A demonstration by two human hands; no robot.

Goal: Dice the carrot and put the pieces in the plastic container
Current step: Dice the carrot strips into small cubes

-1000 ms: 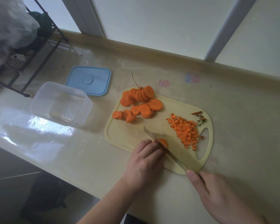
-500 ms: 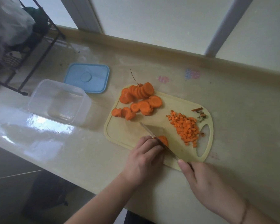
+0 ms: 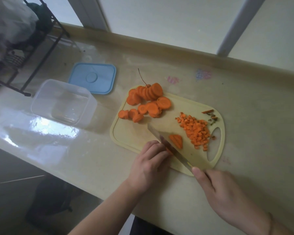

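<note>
right hand point(image 3: 227, 194) grips steel knife point(image 3: 166, 145) | left hand point(image 3: 149, 163) pinches carrot slice point(image 3: 169, 150)

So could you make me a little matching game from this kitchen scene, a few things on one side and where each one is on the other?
Things:
1. blue lid
2. diced carrot pile
3. knife
4. plastic container

Places or states:
A. held in the right hand, blade across the cutting board
B. flat on the counter behind the container
C. on the counter left of the cutting board, no carrot in it
D. on the cutting board near its handle hole

Pairs: 1-B, 2-D, 3-A, 4-C
</note>
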